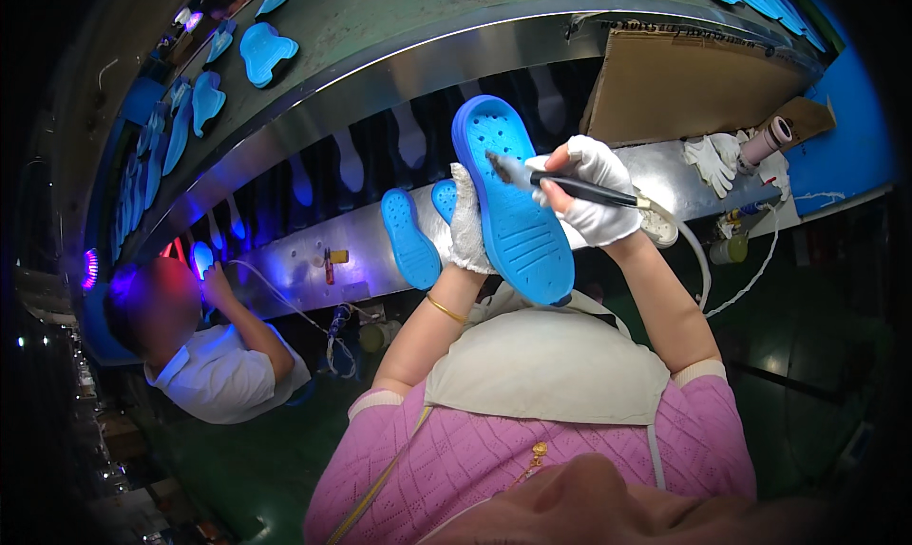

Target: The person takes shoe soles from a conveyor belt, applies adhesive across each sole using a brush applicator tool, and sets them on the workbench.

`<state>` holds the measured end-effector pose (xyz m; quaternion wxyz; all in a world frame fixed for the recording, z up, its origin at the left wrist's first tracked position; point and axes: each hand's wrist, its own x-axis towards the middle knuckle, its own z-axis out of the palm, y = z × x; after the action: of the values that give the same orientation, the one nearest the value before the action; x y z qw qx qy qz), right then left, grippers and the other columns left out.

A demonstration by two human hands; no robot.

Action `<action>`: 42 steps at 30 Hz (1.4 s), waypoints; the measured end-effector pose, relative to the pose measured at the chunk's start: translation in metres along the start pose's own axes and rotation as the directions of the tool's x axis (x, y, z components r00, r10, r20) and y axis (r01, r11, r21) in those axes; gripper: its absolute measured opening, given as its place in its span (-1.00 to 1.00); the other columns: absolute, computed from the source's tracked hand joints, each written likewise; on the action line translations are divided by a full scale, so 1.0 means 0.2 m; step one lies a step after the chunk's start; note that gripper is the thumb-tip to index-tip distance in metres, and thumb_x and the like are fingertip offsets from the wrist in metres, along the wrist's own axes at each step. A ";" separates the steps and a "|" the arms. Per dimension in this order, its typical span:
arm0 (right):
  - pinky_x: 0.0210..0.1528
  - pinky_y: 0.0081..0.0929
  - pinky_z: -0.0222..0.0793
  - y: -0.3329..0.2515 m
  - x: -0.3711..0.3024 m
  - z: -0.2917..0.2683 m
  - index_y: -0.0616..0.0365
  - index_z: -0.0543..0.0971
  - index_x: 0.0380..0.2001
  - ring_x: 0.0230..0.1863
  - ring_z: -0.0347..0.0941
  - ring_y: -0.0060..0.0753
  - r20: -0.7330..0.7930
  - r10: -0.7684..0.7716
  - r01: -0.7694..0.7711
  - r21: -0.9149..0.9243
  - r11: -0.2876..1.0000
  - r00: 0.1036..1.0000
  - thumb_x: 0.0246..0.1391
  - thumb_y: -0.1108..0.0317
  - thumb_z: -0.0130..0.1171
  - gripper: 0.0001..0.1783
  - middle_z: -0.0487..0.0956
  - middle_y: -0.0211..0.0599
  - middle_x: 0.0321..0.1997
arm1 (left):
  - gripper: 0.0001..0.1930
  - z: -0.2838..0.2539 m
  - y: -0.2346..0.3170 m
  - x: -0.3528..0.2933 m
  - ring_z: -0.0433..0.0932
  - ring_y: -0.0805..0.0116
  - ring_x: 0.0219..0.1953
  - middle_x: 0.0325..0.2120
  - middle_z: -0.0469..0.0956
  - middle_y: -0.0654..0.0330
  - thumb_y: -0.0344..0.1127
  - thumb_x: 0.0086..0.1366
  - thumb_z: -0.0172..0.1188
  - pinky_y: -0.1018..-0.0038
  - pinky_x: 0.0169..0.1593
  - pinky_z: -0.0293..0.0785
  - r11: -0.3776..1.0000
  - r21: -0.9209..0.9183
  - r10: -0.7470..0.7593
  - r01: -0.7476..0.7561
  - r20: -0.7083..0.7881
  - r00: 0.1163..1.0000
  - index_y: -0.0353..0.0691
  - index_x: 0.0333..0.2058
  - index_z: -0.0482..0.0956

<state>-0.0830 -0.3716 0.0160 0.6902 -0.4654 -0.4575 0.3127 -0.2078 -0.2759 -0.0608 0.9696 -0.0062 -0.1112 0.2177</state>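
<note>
A blue shoe sole (pixel 532 246), with small holes toward its far end and ridges at the near end, is held up before me, tilted. My left hand (pixel 466 229), in a white glove, grips its left edge. My gloved right hand (pixel 600 193) holds a brush (pixel 591 191) by its black handle, like a pen. The brush's dark tip is at the holed part of the sole; whether it touches cannot be told. From the handle's end a pale tube (pixel 701 260) runs down. Two smaller blue pieces, a full insole (pixel 410 241) and a partly hidden one (pixel 443 195), are beside my left hand.
A metal ledge (pixel 285 265) runs across, with dark slots holding soles behind it. Beyond, a green belt (pixel 380 13) carries blue pieces. At right are cardboard (pixel 684 89), white gloves (pixel 711 163) and a pink cylinder (pixel 765 143). A co-worker (pixel 228 374) sits at left.
</note>
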 end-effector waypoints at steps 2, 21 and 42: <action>-0.35 -0.59 0.42 0.05 0.03 -0.02 0.16 0.51 -0.32 -0.49 0.47 -0.56 0.128 -0.416 0.422 -0.487 0.765 0.900 -0.13 0.63 0.26 -0.75 0.53 -0.32 -0.40 | -0.12 0.00 0.05 0.00 0.41 0.12 0.08 0.05 0.39 -0.02 0.43 0.18 -0.12 0.18 0.16 0.38 0.982 0.169 -0.086 0.088 -0.022 0.996 -0.23 0.21 0.18; -0.23 -0.61 0.45 -0.05 -0.18 0.05 0.20 0.53 -0.27 -0.35 0.51 -0.58 0.352 -0.053 0.229 -0.479 0.847 0.934 -0.05 0.59 0.27 -0.77 0.59 -0.34 -0.37 | -0.05 0.10 0.15 0.05 0.37 -0.05 0.11 0.06 0.40 -0.06 0.49 0.13 -0.13 0.05 0.21 0.29 0.889 0.446 0.204 -0.105 -0.180 0.962 -0.31 0.18 0.22; -0.27 -0.56 0.46 -0.02 -0.14 0.00 0.21 0.59 -0.38 -0.37 0.54 -0.48 0.012 0.184 -0.182 -0.077 0.980 0.983 -0.10 0.58 0.33 -0.83 0.58 -0.27 -0.40 | 0.04 0.26 0.01 0.04 0.24 -0.13 0.23 0.22 0.20 -0.12 0.53 0.08 -0.12 -0.02 0.25 0.22 0.850 0.492 0.218 -0.190 0.000 0.976 -0.17 0.32 -0.02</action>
<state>-0.0939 -0.3968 0.0093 0.6361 -0.5281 -0.4308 0.3618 -0.2129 -0.2716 -0.0085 0.9137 0.2214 -0.0244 0.3399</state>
